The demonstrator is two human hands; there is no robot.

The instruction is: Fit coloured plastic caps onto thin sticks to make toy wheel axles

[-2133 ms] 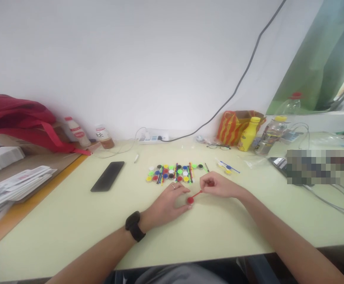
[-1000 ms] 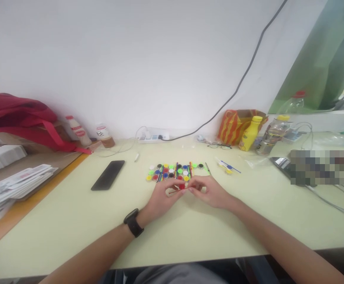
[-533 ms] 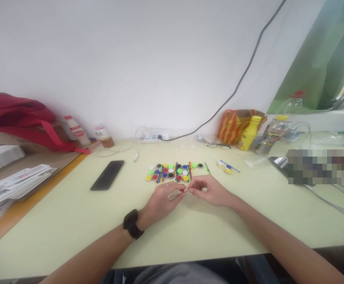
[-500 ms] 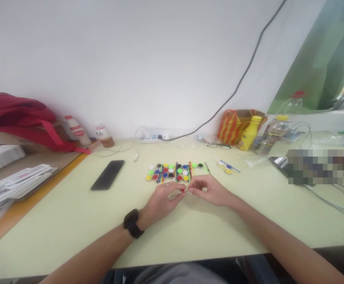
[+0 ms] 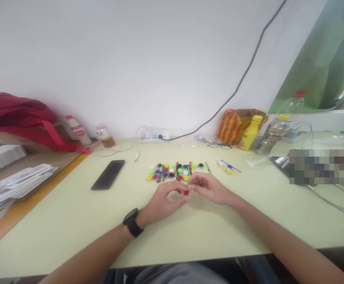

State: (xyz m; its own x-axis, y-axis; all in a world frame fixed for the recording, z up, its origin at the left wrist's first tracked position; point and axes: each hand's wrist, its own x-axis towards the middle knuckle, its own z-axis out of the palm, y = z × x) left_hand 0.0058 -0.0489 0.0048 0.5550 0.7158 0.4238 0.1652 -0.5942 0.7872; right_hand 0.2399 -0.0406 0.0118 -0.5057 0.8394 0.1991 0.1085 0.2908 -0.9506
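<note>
The right hand seems to pinch a tiny red piece that sits between both hands, over the table. The left hand curls around it, but I can't tell if it grips. The piece is so small that it could slip. A bump forward might mess up the colored discs close by.

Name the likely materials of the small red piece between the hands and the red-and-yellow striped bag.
Small red piece: probably plastic, given its even, vivid colour; too blurred for gloss. Striped bag: paper or thin plastic, seemingly matt, with creased sides.
</note>
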